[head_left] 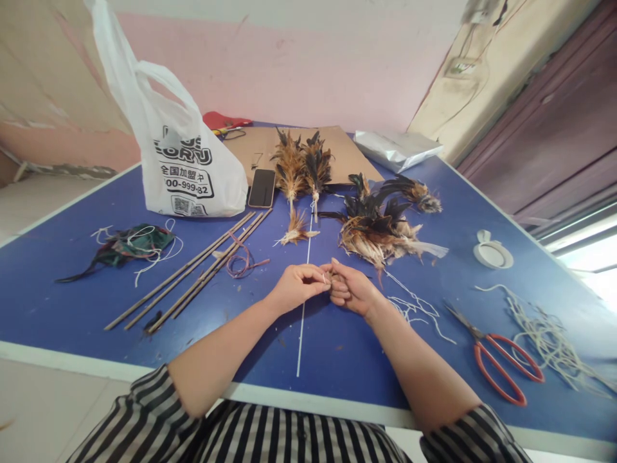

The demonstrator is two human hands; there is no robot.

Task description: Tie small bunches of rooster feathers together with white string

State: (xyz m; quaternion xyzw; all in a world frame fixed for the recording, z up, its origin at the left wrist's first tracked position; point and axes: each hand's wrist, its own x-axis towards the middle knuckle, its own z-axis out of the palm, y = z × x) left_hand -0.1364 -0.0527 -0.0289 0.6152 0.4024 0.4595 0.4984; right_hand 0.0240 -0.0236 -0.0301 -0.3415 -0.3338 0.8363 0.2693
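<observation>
My left hand (299,287) and my right hand (353,287) meet over the middle of the blue table. The fingers of both are closed in a pinch around something small and brownish, mostly hidden, with a thin white bit showing at the left fingertips. Just beyond them lies a small tuft of brown feathers (295,230). Two bound feather bundles, a brown one (290,161) and a darker one (317,164), lie behind it. To the right of my right hand is a loose heap of black and tan feathers (373,225), with white string (414,305) below it.
Several thin sticks (193,273) and a coiled purplish cord (241,260) lie left. Beyond them are a white plastic bag (186,148), a phone (262,188) and cardboard (347,151). Red-handled scissors (501,360), tangled string (544,337) and a white tape roll (494,254) lie right.
</observation>
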